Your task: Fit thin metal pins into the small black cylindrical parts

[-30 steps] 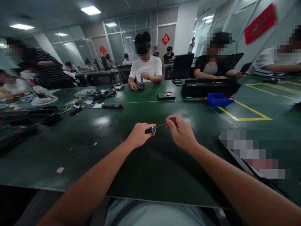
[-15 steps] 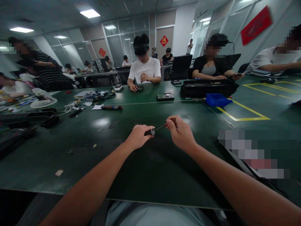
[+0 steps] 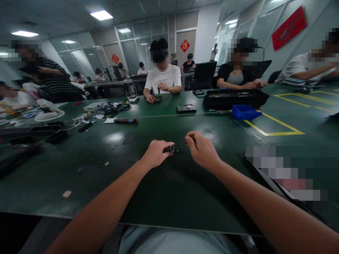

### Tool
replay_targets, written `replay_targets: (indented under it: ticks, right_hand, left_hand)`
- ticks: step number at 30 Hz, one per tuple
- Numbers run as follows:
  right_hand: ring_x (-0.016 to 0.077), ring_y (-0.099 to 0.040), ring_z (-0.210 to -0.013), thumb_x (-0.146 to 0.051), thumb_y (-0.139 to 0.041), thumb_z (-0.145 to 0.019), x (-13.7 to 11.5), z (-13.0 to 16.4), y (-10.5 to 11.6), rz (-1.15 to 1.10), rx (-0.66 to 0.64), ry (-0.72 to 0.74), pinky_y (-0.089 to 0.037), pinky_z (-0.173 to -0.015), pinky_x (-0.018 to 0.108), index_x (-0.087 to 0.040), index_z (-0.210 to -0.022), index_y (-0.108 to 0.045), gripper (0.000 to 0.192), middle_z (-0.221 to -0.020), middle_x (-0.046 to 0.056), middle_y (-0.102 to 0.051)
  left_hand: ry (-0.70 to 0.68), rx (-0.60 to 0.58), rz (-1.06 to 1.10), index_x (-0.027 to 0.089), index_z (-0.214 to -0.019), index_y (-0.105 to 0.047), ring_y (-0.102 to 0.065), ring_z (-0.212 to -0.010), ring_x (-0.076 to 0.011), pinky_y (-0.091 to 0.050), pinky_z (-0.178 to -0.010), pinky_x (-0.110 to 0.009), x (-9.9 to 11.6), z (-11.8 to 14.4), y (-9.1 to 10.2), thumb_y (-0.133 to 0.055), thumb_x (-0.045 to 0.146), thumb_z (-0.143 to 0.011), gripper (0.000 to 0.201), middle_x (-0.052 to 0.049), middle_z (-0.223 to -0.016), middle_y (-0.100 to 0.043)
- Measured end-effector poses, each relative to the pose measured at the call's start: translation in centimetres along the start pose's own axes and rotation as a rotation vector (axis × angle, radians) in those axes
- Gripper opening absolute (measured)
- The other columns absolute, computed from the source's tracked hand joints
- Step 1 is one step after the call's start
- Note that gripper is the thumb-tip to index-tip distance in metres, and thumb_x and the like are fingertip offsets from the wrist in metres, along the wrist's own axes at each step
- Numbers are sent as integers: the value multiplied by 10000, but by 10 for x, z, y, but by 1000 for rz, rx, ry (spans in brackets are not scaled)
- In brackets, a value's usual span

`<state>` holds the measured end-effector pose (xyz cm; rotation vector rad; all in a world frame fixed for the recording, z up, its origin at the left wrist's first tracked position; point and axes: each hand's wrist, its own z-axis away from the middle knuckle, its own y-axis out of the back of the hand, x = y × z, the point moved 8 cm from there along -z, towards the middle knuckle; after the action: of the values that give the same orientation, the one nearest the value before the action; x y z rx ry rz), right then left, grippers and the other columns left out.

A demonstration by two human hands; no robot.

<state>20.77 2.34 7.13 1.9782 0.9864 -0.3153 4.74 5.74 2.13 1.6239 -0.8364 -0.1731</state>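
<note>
**Handle and bit held over the green table**

Left hand (image 3: 155, 154) wrapped around a short black cylindrical handle (image 3: 168, 149), silver-ringed open end turned right. Right hand (image 3: 202, 151) pinching a thin metal bit (image 3: 181, 144) at its red end, tip aimed at the handle's opening, just beside it; touching or not, cannot tell. Both held low over the near middle of the green table (image 3: 164, 197). Farther off: a hard drive (image 3: 186, 108) past the middle, a blue tray (image 3: 245, 112) to the far right, a yellow marked rectangle (image 3: 275, 128) beside it, cables (image 3: 79, 120) far left. Other people seated along the far edge.
</note>
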Motion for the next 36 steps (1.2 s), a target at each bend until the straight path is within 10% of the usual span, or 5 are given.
replay_targets:
  ticks: [16,22,36]
  right_hand:
    - [209,-659,-742,-313,-422,-984,5,0,3,0,40,-61,-438,-679,325,-208,-945,-548,168,-797,52,-680]
    - [208,-658,-739,-314,-421,-984,6,0,4,5,52,-51,-444,-684,327,-207,-951,-552,173,-792,49,-681]
    - [212,-667,-752,-330,-417,-985,5,1,2,-3,41,-63,-452,-690,331,-209,-960,-560,189,-805,52,-694]
  left_hand:
    - [199,120,394,201,-1269,-517,-602,-977,-219,-469,-874,-368,-1,6,14,-489,378,-953,363,-71,-1115,-637]
    - [104,40,246,189,-1052,-608,-608,-905,-222,-472,-805,-357,18,4,10,-552,419,-928,267,-62,-1004,-657]
    - [-66,-264,-161,264,-1270,-651,-623,-953,-243,-491,-784,-340,36,8,-21,-504,474,-942,416,-82,-1106,-623]
